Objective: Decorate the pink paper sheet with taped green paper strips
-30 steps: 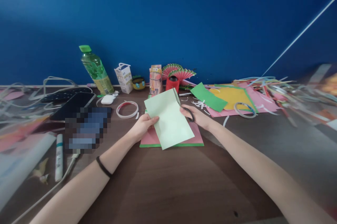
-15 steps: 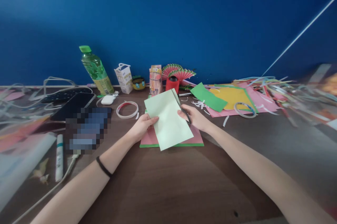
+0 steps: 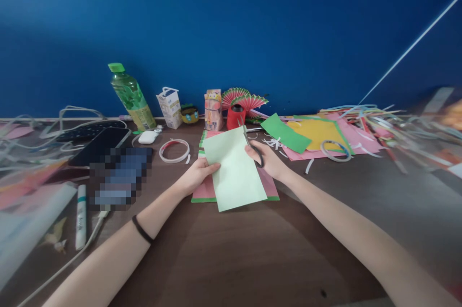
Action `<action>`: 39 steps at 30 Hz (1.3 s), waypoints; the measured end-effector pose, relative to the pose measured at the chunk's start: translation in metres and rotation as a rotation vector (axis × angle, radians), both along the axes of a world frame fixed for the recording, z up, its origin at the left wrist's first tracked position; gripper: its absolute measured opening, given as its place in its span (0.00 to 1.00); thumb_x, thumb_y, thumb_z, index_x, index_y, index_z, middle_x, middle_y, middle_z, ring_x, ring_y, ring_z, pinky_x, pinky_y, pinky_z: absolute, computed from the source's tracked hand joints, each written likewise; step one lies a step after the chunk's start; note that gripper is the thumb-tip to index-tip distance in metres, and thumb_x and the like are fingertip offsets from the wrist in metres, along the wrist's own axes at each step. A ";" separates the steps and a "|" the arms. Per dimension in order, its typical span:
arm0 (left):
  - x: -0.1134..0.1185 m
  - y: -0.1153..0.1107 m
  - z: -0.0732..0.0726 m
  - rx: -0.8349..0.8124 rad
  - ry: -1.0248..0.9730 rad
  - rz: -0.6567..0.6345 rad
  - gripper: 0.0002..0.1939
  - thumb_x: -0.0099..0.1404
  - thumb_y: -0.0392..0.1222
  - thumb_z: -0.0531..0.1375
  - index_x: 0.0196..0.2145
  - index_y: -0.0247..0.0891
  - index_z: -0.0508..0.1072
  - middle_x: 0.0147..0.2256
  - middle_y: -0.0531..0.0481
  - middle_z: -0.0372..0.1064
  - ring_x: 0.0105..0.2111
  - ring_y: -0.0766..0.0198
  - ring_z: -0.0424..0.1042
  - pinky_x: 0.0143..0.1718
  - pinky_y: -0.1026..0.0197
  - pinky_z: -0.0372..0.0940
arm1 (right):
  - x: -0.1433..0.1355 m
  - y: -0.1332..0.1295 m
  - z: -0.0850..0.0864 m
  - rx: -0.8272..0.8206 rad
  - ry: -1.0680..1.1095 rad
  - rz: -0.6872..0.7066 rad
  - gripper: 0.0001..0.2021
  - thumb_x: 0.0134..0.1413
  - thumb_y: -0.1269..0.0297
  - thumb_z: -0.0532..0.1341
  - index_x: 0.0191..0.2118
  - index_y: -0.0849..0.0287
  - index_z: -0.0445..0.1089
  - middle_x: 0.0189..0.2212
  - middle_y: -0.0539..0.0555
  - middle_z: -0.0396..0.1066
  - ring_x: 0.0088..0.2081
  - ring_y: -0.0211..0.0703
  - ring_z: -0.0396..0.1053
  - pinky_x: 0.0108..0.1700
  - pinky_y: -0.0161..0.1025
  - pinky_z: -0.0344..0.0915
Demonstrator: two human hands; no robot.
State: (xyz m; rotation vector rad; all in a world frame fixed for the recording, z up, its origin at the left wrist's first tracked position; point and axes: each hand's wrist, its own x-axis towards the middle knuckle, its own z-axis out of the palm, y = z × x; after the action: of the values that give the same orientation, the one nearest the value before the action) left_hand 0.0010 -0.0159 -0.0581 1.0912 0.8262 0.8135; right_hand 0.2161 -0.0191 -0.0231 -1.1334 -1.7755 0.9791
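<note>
A: What lies at the left?

B: A roll of tape (image 3: 161,151) sits on the desk (image 3: 234,254), a little apart from the left hand (image 3: 197,175). That hand is closed on the left edge of a pale green sheet (image 3: 236,170), thumb on top.

A: How does the sheet lie?

B: Between the two hands, tilted over a pink sheet with a green border (image 3: 205,190). Its long axis runs away from the person, the far end leaning left; the near edge reaches just past the pink one.

A: And at its far end?

B: A red cylinder (image 3: 235,118) stands close behind the far right corner. The tips of the scissors (image 3: 258,154) show at that corner, pointing away and slightly left, roughly along the right edge.

A: Which hand is nearer that corner?

B: The right hand (image 3: 270,161). It holds the scissors by the dark handles, beside the right edge. I cannot tell how wide the blades are parted.

A: Anything close on that side?

B: White paper scraps (image 3: 276,143) and a green piece of paper (image 3: 287,133) lie beyond the right hand, with another roll (image 3: 335,159) farther right, well apart from the sheet.
</note>
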 end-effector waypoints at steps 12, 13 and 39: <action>-0.002 0.001 -0.002 -0.010 0.000 -0.033 0.15 0.51 0.44 0.64 0.36 0.31 0.75 0.35 0.42 0.75 0.37 0.54 0.73 0.44 0.54 0.64 | 0.007 0.003 0.001 0.019 -0.047 0.064 0.17 0.51 0.49 0.55 0.27 0.59 0.57 0.24 0.47 0.55 0.28 0.36 0.54 0.32 0.35 0.54; -0.002 0.002 -0.002 -0.010 -0.002 -0.036 0.15 0.52 0.44 0.64 0.36 0.32 0.75 0.35 0.42 0.75 0.37 0.55 0.73 0.44 0.54 0.64 | 0.008 0.003 0.001 0.022 -0.045 0.066 0.17 0.52 0.49 0.55 0.27 0.59 0.57 0.24 0.47 0.55 0.28 0.35 0.54 0.32 0.35 0.54; 0.000 0.001 0.011 -0.128 -0.276 0.190 0.20 0.55 0.54 0.59 0.38 0.35 0.74 0.41 0.44 0.74 0.45 0.53 0.70 0.46 0.55 0.64 | 0.004 0.006 -0.004 -0.055 0.091 0.040 0.16 0.40 0.54 0.64 0.27 0.61 0.62 0.22 0.47 0.58 0.25 0.34 0.55 0.28 0.34 0.54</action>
State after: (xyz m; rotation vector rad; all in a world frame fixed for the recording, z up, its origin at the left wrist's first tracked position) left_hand 0.0014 -0.0144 -0.0474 0.7739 0.7434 1.0305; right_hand 0.2202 -0.0128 -0.0268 -1.0738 -1.7139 1.0924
